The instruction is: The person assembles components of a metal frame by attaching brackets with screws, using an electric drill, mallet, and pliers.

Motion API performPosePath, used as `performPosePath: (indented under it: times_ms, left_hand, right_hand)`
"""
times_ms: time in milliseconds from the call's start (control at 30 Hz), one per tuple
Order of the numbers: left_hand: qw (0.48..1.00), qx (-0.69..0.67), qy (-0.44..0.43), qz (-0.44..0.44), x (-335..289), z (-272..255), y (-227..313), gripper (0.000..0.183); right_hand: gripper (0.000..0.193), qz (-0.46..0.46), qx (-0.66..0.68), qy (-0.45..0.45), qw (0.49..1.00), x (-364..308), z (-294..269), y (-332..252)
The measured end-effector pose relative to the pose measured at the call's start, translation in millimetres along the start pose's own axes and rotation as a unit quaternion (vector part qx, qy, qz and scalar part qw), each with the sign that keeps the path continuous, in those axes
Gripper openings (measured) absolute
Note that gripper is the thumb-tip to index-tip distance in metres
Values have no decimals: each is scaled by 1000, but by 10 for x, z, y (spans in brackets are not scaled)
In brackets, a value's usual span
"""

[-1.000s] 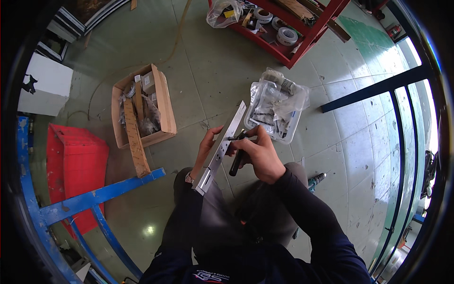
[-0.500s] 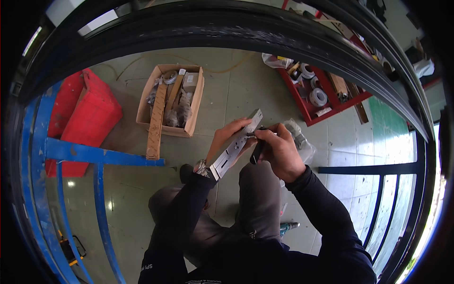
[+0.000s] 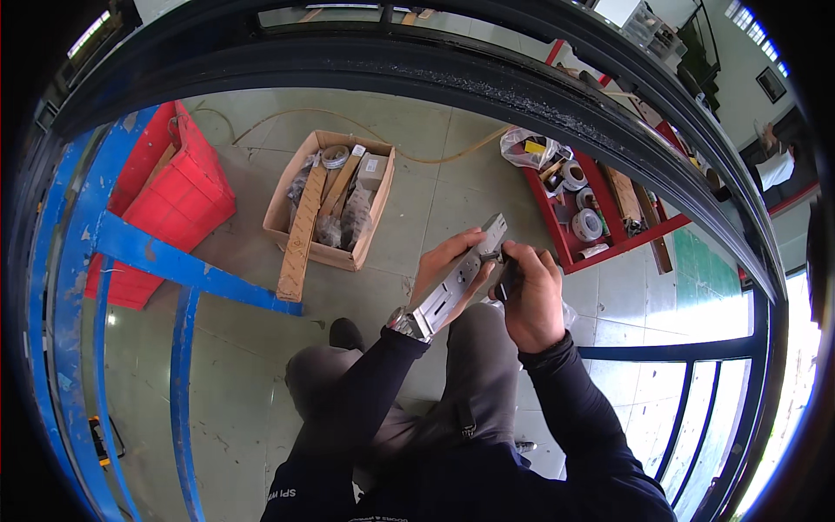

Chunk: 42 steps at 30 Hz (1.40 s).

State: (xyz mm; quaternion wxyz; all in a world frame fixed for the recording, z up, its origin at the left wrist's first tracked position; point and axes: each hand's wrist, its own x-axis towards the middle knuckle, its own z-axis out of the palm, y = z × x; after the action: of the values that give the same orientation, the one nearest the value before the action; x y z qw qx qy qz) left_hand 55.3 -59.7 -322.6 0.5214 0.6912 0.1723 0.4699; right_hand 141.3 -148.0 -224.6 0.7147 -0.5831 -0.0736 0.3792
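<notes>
Two things are being held above the person's legs (image 3: 483, 365): the left hand (image 3: 435, 264) is curling around a slotted silver metal bar (image 3: 461, 280), the right hand (image 3: 535, 300) is gripping a black tool (image 3: 507, 283) against it; farther off, a cardboard box (image 3: 339, 257) is sitting on the floor (image 3: 426, 187), left of a red cart (image 3: 626, 244)

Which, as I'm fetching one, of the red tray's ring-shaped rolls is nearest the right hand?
The lowest roll; the others lie farther up the picture from the right hand.

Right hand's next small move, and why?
Probably a slight alignment of the black tool against the metal bar: the right hand holds its tip near the bar's face, contact unclear, while the left hand grips the bar.
</notes>
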Motion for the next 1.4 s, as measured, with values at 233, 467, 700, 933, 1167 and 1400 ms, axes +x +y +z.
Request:
performPosePath:
  times_ms: [233, 467, 700, 933, 1167, 1400]
  left_hand:
    - [999, -45, -23, -10, 0, 98, -13, 39]
    - [997, 28, -53, 45, 13, 74, 25, 36]
    - [1000, 6, 30, 2, -78, -54, -30, 34]
    - [986, -54, 18, -157, -64, -147, 195, 33]
    - [972, -164, 32, -166, -28, -197, 279, 35]
    - [945, -253, 32, -205, 29, -241, 264, 35]
  right_hand:
    - [17, -88, 19, 13, 996, 58, -187, 119]
    - [17, -138, 6, 40, 990, -4, -235, 211]
    - [21, -125, 105, 65, 984, -58, -306, 64]
    - [9, 61, 141, 116, 981, 272, -1085, 779]
    - [13, 156, 116, 104, 975, 148, -1159, 1344]
    - [21, 32, 109, -76, 991, -13, -719, 1155]
